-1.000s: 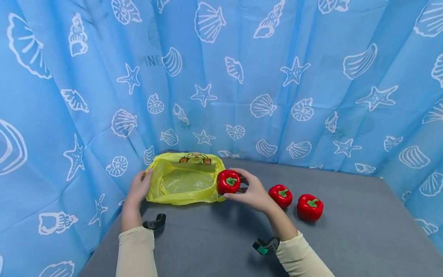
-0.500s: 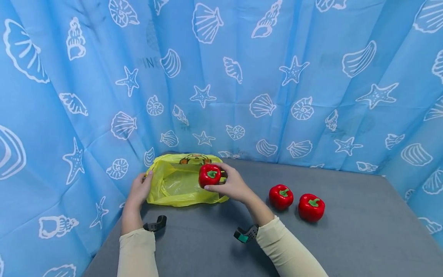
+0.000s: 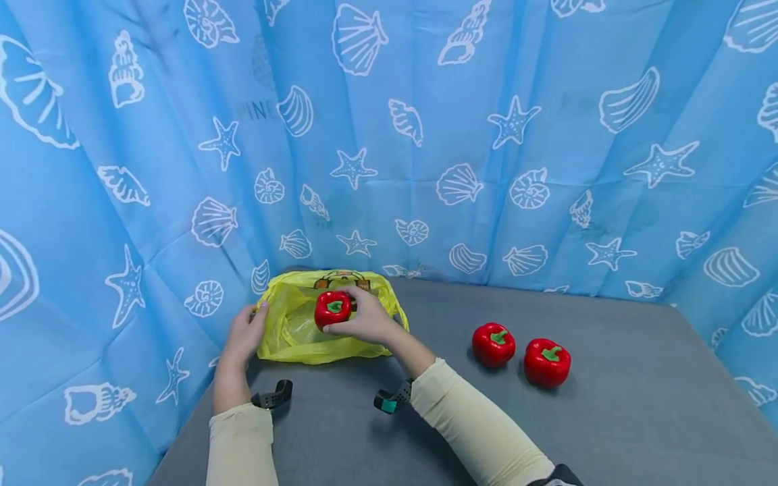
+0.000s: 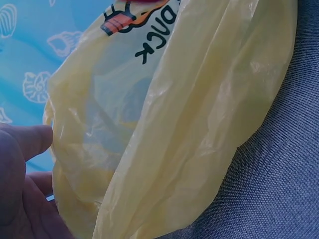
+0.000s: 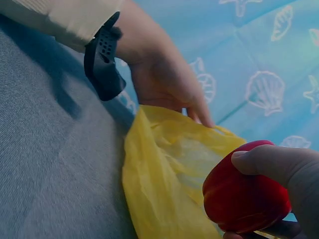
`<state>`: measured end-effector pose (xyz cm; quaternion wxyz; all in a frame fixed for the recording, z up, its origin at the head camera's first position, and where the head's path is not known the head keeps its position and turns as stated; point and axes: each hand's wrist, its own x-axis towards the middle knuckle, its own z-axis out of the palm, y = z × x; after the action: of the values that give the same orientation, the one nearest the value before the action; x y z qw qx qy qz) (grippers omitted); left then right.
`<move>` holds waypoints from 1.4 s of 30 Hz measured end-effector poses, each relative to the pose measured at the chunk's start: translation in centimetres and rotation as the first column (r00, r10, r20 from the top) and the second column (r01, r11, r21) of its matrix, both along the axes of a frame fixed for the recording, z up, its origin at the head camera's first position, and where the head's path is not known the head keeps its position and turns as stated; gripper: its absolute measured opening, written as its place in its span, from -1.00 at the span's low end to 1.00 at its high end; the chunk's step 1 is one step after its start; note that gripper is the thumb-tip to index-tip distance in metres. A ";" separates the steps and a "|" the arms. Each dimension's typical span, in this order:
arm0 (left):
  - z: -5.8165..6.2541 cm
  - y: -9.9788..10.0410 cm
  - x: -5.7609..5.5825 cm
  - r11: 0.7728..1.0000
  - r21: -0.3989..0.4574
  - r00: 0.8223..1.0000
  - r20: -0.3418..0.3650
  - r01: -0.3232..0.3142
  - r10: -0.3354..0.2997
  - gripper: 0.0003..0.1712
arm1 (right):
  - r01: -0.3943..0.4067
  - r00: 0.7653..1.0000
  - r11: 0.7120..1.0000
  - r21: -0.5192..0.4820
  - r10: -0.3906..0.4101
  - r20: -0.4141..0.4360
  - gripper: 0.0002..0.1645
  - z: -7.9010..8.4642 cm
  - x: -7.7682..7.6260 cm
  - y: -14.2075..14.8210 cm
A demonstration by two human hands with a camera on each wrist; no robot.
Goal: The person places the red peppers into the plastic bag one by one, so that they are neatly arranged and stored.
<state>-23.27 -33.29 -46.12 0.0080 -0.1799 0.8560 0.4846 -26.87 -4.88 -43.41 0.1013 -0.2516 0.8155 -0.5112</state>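
A yellow plastic bag (image 3: 316, 352) lies on the grey table with its mouth spread wide; a duck print shows on its far side. My left hand (image 3: 246, 331) grips the bag's left edge, thumb on one side of the thin film (image 4: 194, 129). Over the bag's opening, my right hand (image 3: 369, 320) holds a red bell pepper (image 3: 329, 311) with a green stem. The right wrist view shows the thumb (image 5: 264, 162) pressed on the pepper's side (image 5: 239, 196). The fingers beneath it are mostly hidden.
Two more red bell peppers, one nearer (image 3: 494, 345) and one farther right (image 3: 547, 364), stand on the grey table (image 3: 638, 391). A blue curtain (image 3: 413, 155) with white shells hangs behind and on both sides. Each wrist wears a black band mount (image 3: 389, 401).
My right hand has carried the bell pepper leftward, from beside the bag's right rim to above its opening. The left hand stays at the bag's left edge.
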 end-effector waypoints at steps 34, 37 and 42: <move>0.2 -0.3 0.6 0.997 -0.056 0.999 -0.014 0.044 -0.045 0.01 | -0.045 0.996 0.978 0.202 0.059 -0.069 -0.10 -3.2 -0.7 -9.7; 0.2 -0.1 0.6 0.997 -0.064 0.999 -0.012 0.052 -0.053 0.00 | -0.046 0.996 0.978 0.202 0.060 -0.065 -0.07 -3.5 -0.7 -9.7; 0.1 0.3 0.2 0.997 -0.054 0.999 0.004 0.053 -0.053 0.03 | -0.041 0.997 0.978 0.203 0.052 -0.052 -0.07 -3.6 -0.7 -9.6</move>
<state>-23.05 -32.97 -46.00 0.0171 -0.1577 0.8732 0.4608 -27.62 -14.45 -47.03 0.1148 -0.2735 0.8597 -0.4159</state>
